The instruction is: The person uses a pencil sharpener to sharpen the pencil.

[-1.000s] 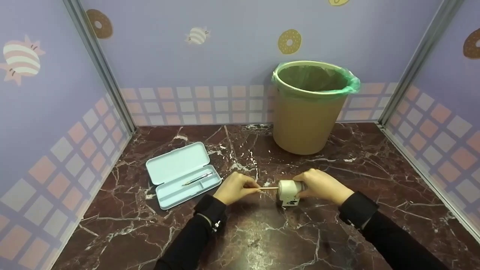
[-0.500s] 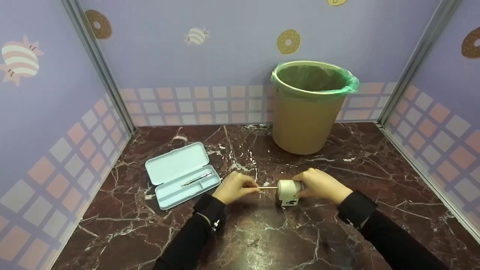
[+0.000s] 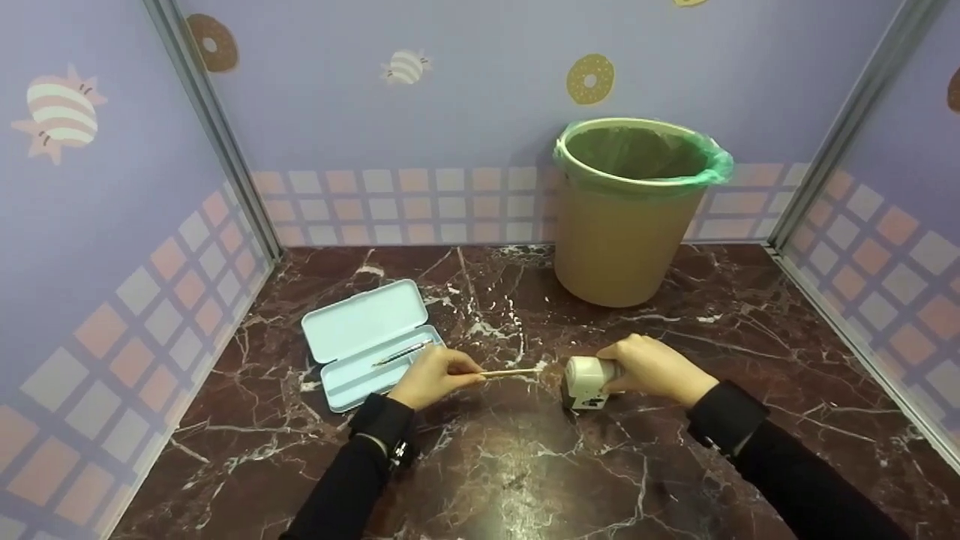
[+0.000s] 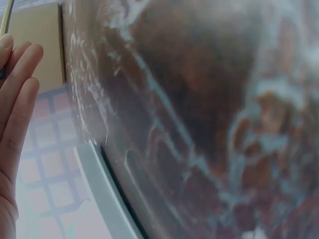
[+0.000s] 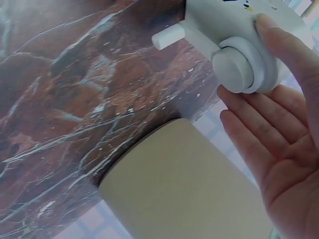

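Note:
In the head view my left hand (image 3: pixel 439 377) pinches a thin wooden pencil (image 3: pixel 511 373) near one end. The pencil lies level above the table, its other end pointing at a cream-coloured crank pencil sharpener (image 3: pixel 587 381) with a small gap between them. My right hand (image 3: pixel 651 364) holds the sharpener from its right side. The right wrist view shows the sharpener's crank handle (image 5: pixel 168 36) and round knob, with thumb and fingers on the body. Only a bit of the pencil (image 4: pixel 7 17) shows in the left wrist view.
A light blue pencil case (image 3: pixel 364 326) stands open behind my left hand, a pen (image 3: pixel 403 352) in its tray. At the back right is a tan bin (image 3: pixel 626 240) with a green liner. Small pale specks dot the dark marbled table (image 3: pixel 480 465). Patterned walls enclose three sides.
My left hand has drawn the pencil leftward out of the sharpener, and now partly covers the pencil case. My right hand still holds the sharpener in place. The head view has shifted slightly.

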`<state>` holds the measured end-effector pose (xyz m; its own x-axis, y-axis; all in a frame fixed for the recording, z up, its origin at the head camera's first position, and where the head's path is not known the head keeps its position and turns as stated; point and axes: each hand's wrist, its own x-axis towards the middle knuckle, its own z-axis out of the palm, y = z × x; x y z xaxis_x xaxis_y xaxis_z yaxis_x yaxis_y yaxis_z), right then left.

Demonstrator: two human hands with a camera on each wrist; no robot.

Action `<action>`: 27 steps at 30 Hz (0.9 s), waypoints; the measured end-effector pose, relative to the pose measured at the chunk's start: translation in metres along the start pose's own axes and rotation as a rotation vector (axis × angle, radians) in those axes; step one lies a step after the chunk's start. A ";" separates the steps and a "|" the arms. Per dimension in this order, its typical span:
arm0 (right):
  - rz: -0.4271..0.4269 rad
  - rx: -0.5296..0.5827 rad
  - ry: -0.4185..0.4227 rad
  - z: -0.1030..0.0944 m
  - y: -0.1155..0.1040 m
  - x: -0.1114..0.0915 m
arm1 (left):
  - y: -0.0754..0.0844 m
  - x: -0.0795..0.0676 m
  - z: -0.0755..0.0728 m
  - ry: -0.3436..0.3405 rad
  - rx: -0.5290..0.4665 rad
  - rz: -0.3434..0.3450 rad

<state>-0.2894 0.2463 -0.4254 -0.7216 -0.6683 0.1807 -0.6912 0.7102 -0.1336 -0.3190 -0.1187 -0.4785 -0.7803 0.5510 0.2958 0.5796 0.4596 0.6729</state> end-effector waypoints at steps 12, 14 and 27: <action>0.006 0.000 -0.006 -0.001 -0.002 0.002 | 0.015 0.012 0.014 0.067 -0.112 -0.065; 0.009 -0.001 -0.011 -0.001 -0.003 0.003 | 0.018 0.014 0.017 0.092 -0.141 -0.089; -0.003 -0.026 -0.002 -0.001 -0.004 0.003 | 0.040 0.022 0.043 0.233 -0.491 -0.159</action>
<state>-0.2891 0.2415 -0.4238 -0.7198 -0.6707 0.1790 -0.6919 0.7139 -0.1076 -0.3032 -0.0584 -0.4742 -0.9125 0.3073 0.2700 0.3174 0.1157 0.9412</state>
